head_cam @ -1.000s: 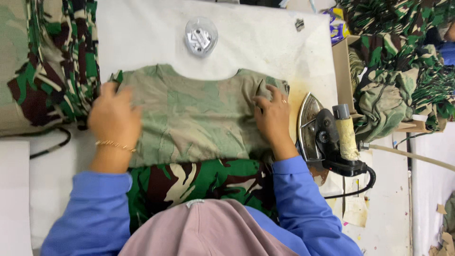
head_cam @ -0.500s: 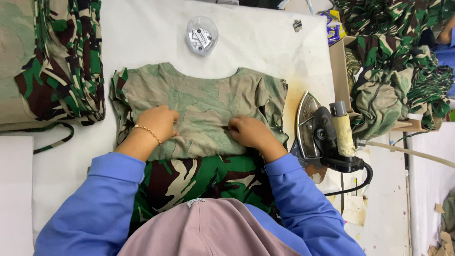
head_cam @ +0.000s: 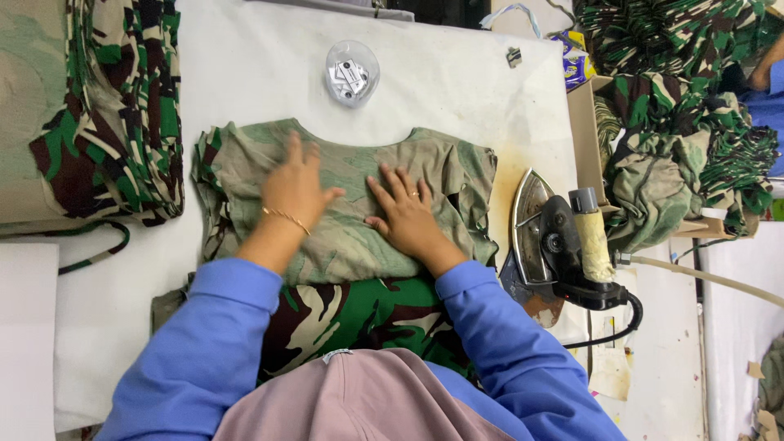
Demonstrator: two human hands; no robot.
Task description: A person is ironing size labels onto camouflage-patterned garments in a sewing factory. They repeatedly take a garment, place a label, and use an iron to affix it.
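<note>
A camouflage shirt lies inside out and flat in the middle of the white tabletop, its neckline toward the far edge and its lower part hanging over the near edge toward the person. Both hands lie palm down on the faded cloth. The left hand, with a thin bracelet at the wrist, is spread flat on the left half of the chest. The right hand, with a ring on one finger, is spread flat just beside it on the right half. Neither hand pinches anything; the fingers are open and pressed onto the fabric.

The step in hand looks like smoothing the shirt flat, and the next move probably calls for even pressure out toward the sleeves so that no crease stays under the palms.

A steam iron rests on its side near the right edge of the tabletop, just beside the shirt's right sleeve, its cord trailing toward the near right corner. A small clear plastic tub sits toward the far edge, beyond the neckline. A stack of folded camouflage clothes fills the far left corner, and a heap of more camouflage clothes lies past the right edge.
</note>
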